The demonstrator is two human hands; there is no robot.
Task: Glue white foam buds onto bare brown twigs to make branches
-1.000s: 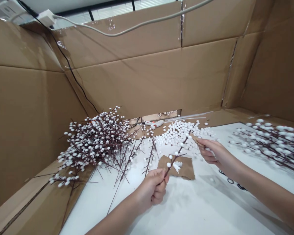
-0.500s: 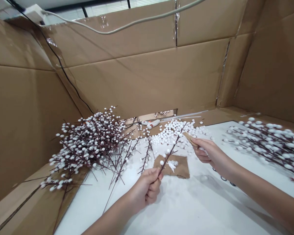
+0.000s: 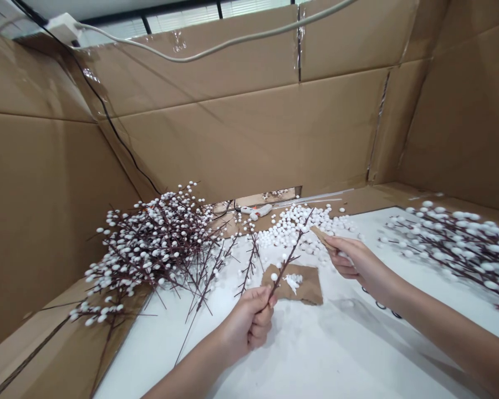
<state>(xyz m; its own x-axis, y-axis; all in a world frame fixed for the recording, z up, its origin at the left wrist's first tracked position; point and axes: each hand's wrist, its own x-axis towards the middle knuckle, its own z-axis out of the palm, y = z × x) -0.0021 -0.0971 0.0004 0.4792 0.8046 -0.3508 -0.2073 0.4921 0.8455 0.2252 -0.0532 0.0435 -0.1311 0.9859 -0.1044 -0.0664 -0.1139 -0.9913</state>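
Observation:
My left hand (image 3: 249,318) is closed around the lower end of a dark brown twig (image 3: 290,255), which slants up to the right and bears a few white balls. Pinched in my right hand (image 3: 351,257) is a small folded piece of brown cardboard (image 3: 322,237), close to the twig's upper part but apart from it. Below the twig lies a flat brown cardboard piece (image 3: 310,285) with a white blob (image 3: 293,282) on it. Loose white balls (image 3: 291,221) are spread behind the hands.
A big heap of white-berried branches (image 3: 149,238) lies at the left, and more branches (image 3: 461,238) at the right. Barer twigs (image 3: 249,266) rest on the white board (image 3: 316,354). A white and orange glue gun (image 3: 255,211) lies at the back by the cardboard wall (image 3: 233,144).

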